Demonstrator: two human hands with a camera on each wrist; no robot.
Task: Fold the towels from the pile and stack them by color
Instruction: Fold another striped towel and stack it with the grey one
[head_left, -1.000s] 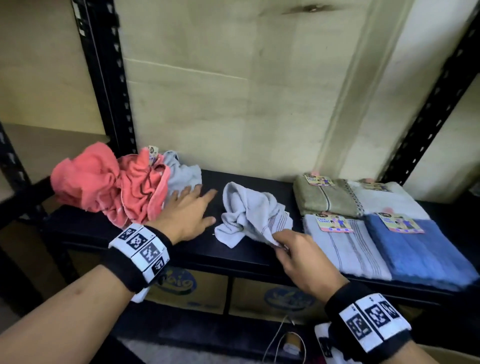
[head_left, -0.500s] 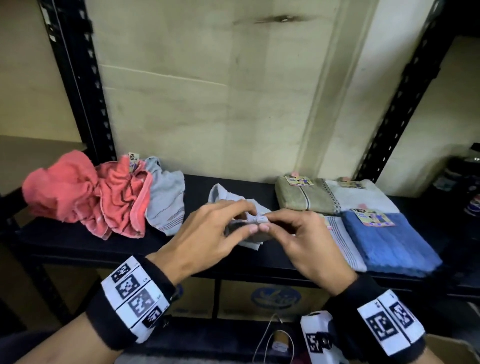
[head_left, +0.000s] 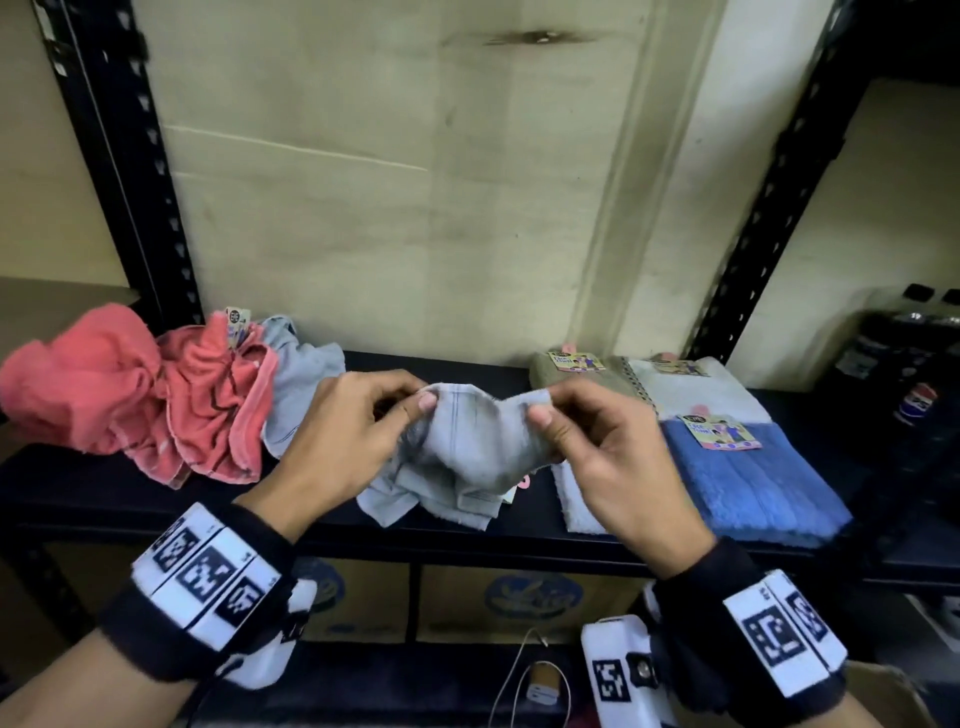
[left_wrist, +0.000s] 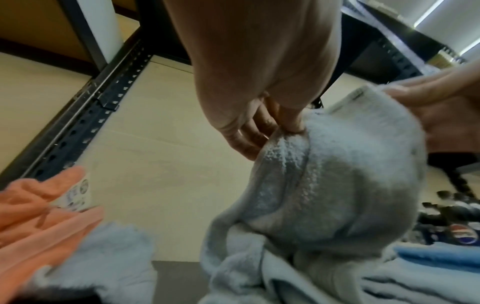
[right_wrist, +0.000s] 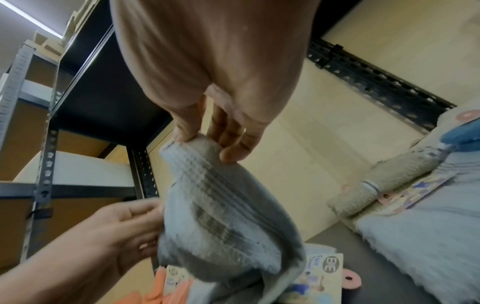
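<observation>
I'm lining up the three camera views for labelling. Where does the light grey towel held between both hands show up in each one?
Head: the light grey towel hangs at centre, pinched between the left hand and the right hand, above the shelf.
Left wrist: it fills the centre-right.
Right wrist: it hangs at centre.
Shared landmark: the folded blue towel, at right in every view.
</observation>
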